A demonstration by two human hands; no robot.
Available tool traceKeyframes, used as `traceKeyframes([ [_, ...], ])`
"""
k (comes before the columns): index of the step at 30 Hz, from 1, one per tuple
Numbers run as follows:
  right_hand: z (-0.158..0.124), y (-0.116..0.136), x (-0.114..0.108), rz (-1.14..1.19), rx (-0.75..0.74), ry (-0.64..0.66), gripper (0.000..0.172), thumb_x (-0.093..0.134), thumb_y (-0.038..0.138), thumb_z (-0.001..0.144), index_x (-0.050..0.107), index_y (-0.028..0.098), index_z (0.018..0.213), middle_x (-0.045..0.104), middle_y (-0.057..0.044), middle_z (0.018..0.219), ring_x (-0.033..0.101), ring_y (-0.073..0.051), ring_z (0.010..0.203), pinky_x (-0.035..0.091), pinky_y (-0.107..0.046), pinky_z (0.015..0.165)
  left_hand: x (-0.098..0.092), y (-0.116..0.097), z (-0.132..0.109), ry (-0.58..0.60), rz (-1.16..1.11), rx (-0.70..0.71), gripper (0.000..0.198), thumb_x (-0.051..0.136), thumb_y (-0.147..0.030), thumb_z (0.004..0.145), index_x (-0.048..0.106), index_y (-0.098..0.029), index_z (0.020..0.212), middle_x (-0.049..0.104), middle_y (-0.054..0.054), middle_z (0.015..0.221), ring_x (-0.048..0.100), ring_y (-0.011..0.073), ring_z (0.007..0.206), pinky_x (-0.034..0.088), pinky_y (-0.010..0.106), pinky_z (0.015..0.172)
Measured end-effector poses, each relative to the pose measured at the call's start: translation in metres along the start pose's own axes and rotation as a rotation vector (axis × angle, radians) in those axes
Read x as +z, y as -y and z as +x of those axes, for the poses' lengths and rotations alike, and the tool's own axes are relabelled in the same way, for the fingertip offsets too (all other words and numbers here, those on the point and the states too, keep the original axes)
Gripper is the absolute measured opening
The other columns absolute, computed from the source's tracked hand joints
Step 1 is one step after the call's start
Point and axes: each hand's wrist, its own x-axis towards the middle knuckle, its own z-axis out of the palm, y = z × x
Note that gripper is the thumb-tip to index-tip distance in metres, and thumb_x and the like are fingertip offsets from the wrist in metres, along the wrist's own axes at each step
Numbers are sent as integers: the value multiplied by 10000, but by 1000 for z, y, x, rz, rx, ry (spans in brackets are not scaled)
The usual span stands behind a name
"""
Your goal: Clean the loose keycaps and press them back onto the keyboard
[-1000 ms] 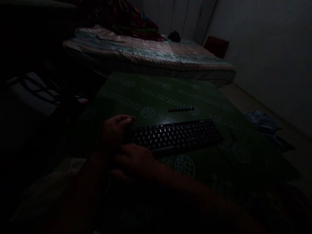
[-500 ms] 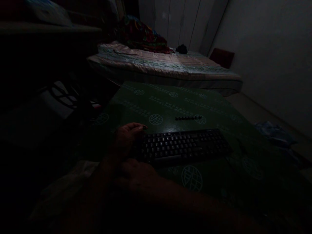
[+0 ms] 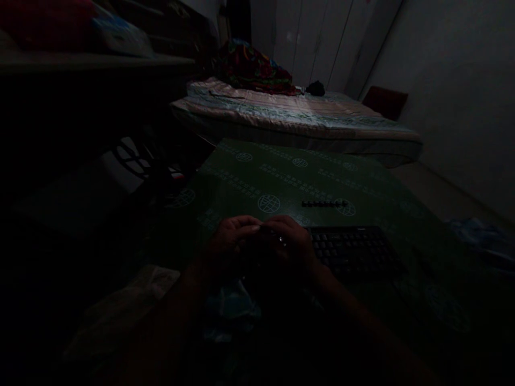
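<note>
A black computer keyboard (image 3: pixel 354 249) lies on the green table, its left part hidden by my hands. My left hand (image 3: pixel 230 241) is closed, with thumb and forefinger pinched at the keyboard's left end. Against its fingertips my right hand (image 3: pixel 292 241) is curled, reaching over the left keys. Whatever the two hands pinch is too dark and small to make out. Beyond the keyboard a row of small black pieces (image 3: pixel 325 203) lies on the table.
The green table (image 3: pixel 225 185) carries white globe prints. A bed (image 3: pixel 301 115) with a dark patterned blanket (image 3: pixel 257 69) stands behind it. At the left is a dark sewing-machine-like stand with a wheel (image 3: pixel 131 158). Pale cloth (image 3: pixel 148 281) lies at lower left.
My right hand has come up from below the left wrist to meet the left fingertips, now covering the keyboard's left keys. The view has shifted, moving the scene rightward and slightly down.
</note>
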Motion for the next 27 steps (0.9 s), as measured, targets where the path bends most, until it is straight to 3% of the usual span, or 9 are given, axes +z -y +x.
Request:
traceKeyframes([
  [6,1,-8,2,121,-18,-40,121,538,210,813,633,188,885,645,-64,855,608,-149,797,500,-267,699,0,4,5,-9,1,-37,160,727,-189,590,669,-156,735,677,21,684,619,147,608,465,239,576],
  [15,5,-9,-8,74,-79,29,131,519,243,837,631,185,874,651,-80,910,620,-153,857,513,-278,731,4,6,3,34,-80,-67,166,743,-188,600,669,-152,744,669,21,686,606,134,589,459,228,551],
  [19,11,-18,-30,-9,-17,39,126,532,242,831,650,202,852,663,-72,929,634,-157,864,517,-283,734,5,6,3,53,-59,-31,170,720,-232,650,684,-146,793,678,44,711,607,141,607,473,245,581],
  [23,14,-44,-60,-87,122,13,95,597,262,788,675,208,778,666,-65,906,638,-173,842,516,-300,724,1,7,6,16,-15,38,174,710,-260,665,691,-136,787,682,57,726,604,137,618,478,246,600],
  [27,7,-74,-77,-132,176,134,101,613,260,762,695,208,732,670,-66,912,636,-194,883,506,-325,763,0,8,7,0,28,28,205,736,-269,625,686,-138,775,695,59,755,596,128,588,473,244,577],
])
